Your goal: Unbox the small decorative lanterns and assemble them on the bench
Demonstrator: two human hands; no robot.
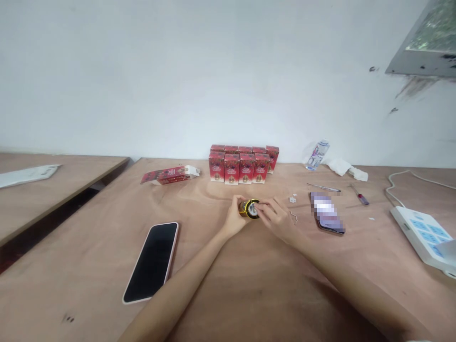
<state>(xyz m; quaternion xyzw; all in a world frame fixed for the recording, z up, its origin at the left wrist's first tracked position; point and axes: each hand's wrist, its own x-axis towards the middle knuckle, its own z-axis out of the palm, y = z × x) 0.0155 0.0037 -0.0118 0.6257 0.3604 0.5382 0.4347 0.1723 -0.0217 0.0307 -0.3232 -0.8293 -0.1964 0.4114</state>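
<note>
My left hand (235,218) and my right hand (276,217) meet at the middle of the wooden table (228,285). Both are closed around a small round gold and black container (249,208) held between them, just above the tabletop. My left fingers wrap its left side. My right fingertips pinch its right end. Just behind it stands a group of several small red boxes (242,165) in two rows against the wall.
A black phone in a pink case (152,261) lies front left. A flattened red box (170,175) lies back left. To the right are a second phone (327,213), a clear bottle (318,155), crumpled tissue (344,167), a small screwdriver (360,194), and a white power strip (423,237).
</note>
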